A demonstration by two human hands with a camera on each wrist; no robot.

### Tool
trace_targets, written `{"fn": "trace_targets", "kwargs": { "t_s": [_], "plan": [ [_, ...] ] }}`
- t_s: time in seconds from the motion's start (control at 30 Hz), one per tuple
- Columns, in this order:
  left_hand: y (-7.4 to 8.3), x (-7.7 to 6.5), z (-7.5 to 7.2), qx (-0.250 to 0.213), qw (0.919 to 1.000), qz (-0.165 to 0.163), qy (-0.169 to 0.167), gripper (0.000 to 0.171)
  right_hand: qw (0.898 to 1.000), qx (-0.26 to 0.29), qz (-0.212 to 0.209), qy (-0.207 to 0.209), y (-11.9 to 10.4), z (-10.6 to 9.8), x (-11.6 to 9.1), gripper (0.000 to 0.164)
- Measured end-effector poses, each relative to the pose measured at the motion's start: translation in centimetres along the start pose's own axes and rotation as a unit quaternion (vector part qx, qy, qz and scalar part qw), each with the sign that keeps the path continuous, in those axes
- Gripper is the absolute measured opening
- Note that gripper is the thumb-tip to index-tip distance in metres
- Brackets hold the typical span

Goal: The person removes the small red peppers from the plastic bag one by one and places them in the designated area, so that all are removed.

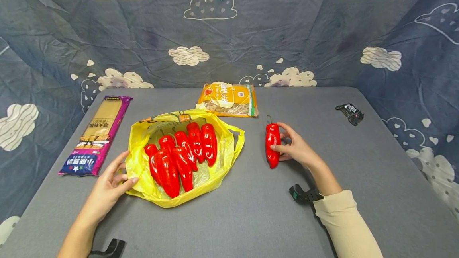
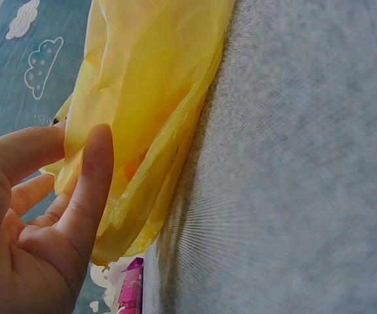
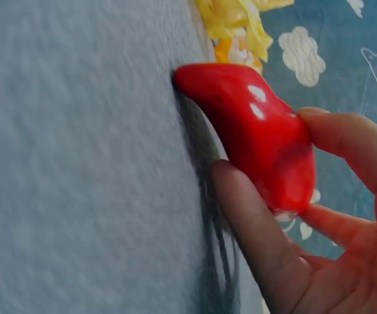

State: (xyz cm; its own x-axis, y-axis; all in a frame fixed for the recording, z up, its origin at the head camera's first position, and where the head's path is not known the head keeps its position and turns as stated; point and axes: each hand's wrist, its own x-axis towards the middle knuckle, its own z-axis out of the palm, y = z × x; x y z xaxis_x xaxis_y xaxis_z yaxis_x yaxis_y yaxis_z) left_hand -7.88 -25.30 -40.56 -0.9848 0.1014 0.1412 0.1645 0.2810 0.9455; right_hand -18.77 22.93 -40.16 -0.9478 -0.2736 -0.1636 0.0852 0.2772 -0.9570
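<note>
My right hand [image 1: 295, 146] grips a shiny red chili pepper [image 1: 272, 146] between thumb and fingers, right of the bag. In the right wrist view, the same pepper [image 3: 253, 124] has its tip at the table surface. A yellow plastic bag [image 1: 211, 184] lies with its mouth wide, several red peppers [image 1: 166, 172] inside it. At its left side, my left hand [image 1: 109, 182] holds the bag's edge. Up close in the left wrist view, thumb and fingers pinch the thin yellow plastic [image 2: 136, 85]; the peppers are mostly hidden there.
A purple-edged pack of noodles [image 1: 95, 134] lies left of the bag. Behind the bag is an orange food packet [image 1: 227, 98]. A small black packet [image 1: 350, 113] sits at the far right. Patterned dark cloth [image 1: 269, 23] stands around the grey table [image 1: 229, 230].
</note>
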Motion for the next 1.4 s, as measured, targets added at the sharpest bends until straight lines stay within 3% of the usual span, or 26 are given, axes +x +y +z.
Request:
{"fn": "trace_targets", "kwargs": {
  "t_s": [0.23,0.57,0.73,0.87,1.03,1.2,1.3,1.4],
  "plan": [
    [0.0,0.0,0.0,-0.001,1.0000,0.001,0.003,0.070,0.999,-0.049,0.009,-0.002,0.4,-0.8,0.0,0.071],
    [0.2,0.0,0.1,0.008,1.0000,-0.004,0.000,0.070,0.992,-0.122,-0.018,0.017,0.4,-1.2,0.1,0.068],
    [0.1,0.0,0.0,0.007,1.0000,-0.005,-0.002,0.070,0.984,-0.170,-0.027,0.037,-0.1,-1.2,-0.1,0.066],
    [0.1,0.0,0.1,0.009,0.9999,-0.006,-0.001,0.070,0.977,-0.196,-0.060,0.056,-1.5,-0.8,-0.5,0.065],
    [0.1,0.0,0.1,0.013,0.9999,-0.010,-0.001,0.070,0.971,-0.171,-0.153,0.061,-4.7,1.3,-1.3,0.064],
    [0.1,0.1,0.1,0.013,0.9999,-0.009,-0.001,0.070,0.952,-0.152,-0.261,0.045,-8.7,5.2,-2.4,0.063],
    [0.2,0.0,0.1,0.015,0.9999,-0.008,-0.001,0.070,0.944,-0.143,-0.298,0.021,-10.2,7.6,-2.5,0.061],
    [0.2,0.0,0.1,0.020,0.9998,-0.009,-0.002,0.070,0.945,-0.124,-0.303,-0.006,-9.2,9.4,-1.2,0.061]
  ]
}}
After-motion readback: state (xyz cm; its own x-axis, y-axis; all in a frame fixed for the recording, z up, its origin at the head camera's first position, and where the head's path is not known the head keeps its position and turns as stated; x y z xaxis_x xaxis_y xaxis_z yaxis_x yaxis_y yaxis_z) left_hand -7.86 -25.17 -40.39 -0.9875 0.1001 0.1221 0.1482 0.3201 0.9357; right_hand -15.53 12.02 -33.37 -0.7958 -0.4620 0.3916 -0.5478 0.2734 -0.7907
